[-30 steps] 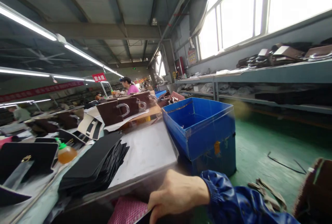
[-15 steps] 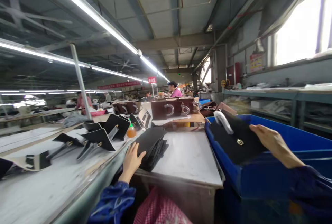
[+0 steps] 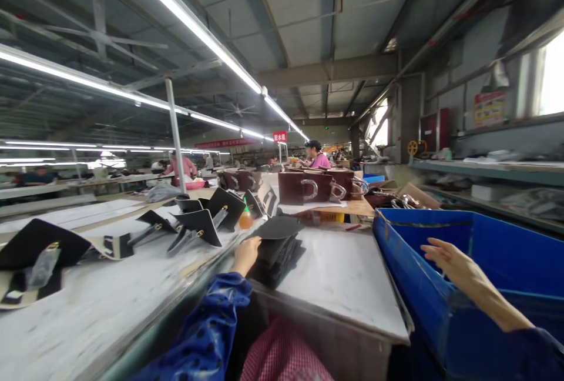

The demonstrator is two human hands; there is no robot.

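Observation:
My left hand (image 3: 247, 255) is at the near left corner of a stack of black flat bag panels (image 3: 275, 260). Its fingers are closed on the edge of the top black panel (image 3: 277, 228), which bows up slightly from the others. Over the near wall of a large blue bin (image 3: 445, 304) is my right hand (image 3: 450, 258), with its fingers apart and nothing in them. The bin's floor is hidden from this angle.
On the left table (image 3: 110, 298) lie several black pieces with gold clasps (image 3: 200, 231). An orange glue bottle (image 3: 245, 216) stands behind the stack. Brown bag panels with wrapped handles (image 3: 291, 187) stand further back. Someone in pink (image 3: 321, 160) is beyond them.
The black panel with the clasp and wrapped handle has left my right hand and is out of sight. My left fingers have closed on the stack's top panel. The view has turned left.

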